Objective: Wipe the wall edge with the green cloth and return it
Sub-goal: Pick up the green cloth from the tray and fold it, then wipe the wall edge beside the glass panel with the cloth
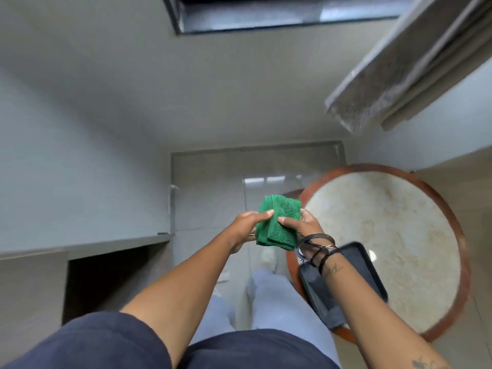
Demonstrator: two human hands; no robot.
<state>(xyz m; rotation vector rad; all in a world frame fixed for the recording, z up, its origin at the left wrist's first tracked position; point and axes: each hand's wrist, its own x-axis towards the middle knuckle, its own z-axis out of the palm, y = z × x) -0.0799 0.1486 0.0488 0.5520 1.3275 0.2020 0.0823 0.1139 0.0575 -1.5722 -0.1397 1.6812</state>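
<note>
A folded green cloth [278, 221] hangs in the air in front of me, above the floor and just left of a round table. My left hand [246, 226] grips its left side with fingers curled onto the fabric. My right hand [304, 222] pinches its right side, thumb on top. The grey wall [106, 129] rises on the left and ahead, and its vertical edge [171, 203] runs down beside the glossy floor tiles. Neither hand touches the wall.
A round marble-topped table [386, 235] with a reddish wooden rim stands to the right, with a dark rectangular tray [354, 265] on its near side under my right forearm. A grey ledge [87, 245] with a dark recess below sits at the left. A window frame [266, 20] is overhead.
</note>
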